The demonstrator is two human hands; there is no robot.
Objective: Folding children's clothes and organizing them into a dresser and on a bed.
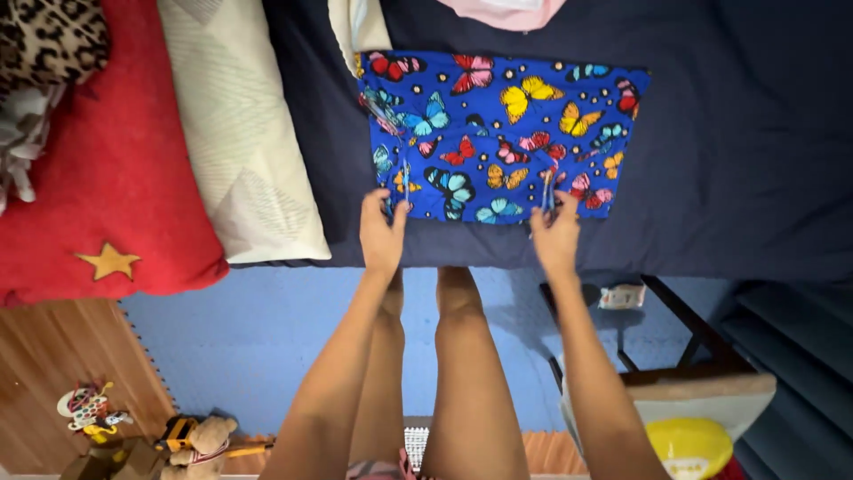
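Observation:
A blue cloth with a bright butterfly print (506, 133) lies folded flat on the dark navy bedsheet (737, 160). My left hand (382, 233) pinches the cloth's near edge at its left corner. My right hand (556, 236) pinches the same edge further right, near the lower right corner. Both arms reach forward over the side of the bed, with my legs standing on the blue floor mat (258, 338) below.
A cream pillow (244, 133) and a red cushion with a gold star (115, 178) lie left of the cloth. A pink garment (506, 11) sits at the far edge. A stool with a yellow item (693, 400) stands right of my legs; toys (191, 437) lie at lower left.

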